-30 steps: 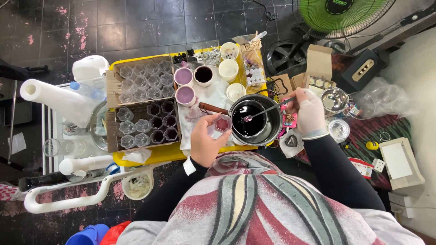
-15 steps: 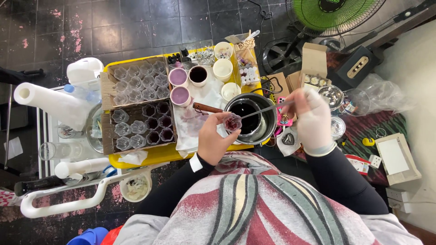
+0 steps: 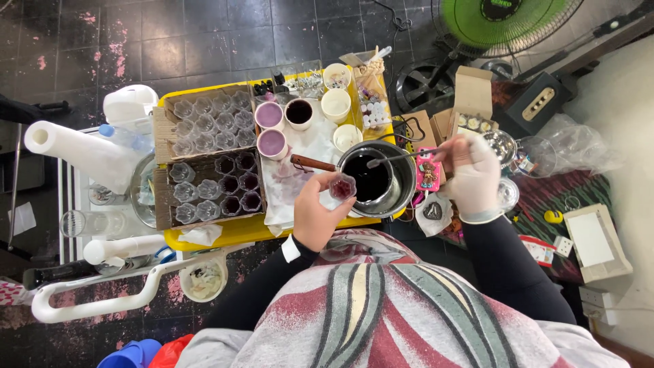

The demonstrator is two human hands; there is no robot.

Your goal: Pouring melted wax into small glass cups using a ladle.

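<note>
1. The left hand [image 3: 315, 215] grips a small clear cup [image 3: 342, 185], fingers closed round it, at the 9 o'clock rim of the steel pot [image 3: 402, 178]; the cup looks tinted dark inside.
2. The right hand [image 3: 471, 174], gloved in white, is closed on the handle of a thin ladle [image 3: 398, 158] whose bowl end hangs over the dark liquid [image 3: 368, 182] in the pot.
3. Judged step: filling the cup from the pot, one cup at a time. The cup sits just beside the ladle's end, not yet under it.
4. The next move seems to call for a steady tilt of the ladle over the narrow mouth of the cup, with the cup kept level and close to the pot so drips fall back in.
5. At 9 o'clock from the pot, on the yellow bench [image 3: 238, 232], a box of cups [image 3: 211, 187] holds some dark ones and some clear ones; a second box [image 3: 208, 126] at 10 o'clock looks all clear.
6. Hard to tell: how full the held cup is, and whether the ladle holds liquid. The fingers hide the cup's base, and the person's head covers the near edge of the bench.
</note>
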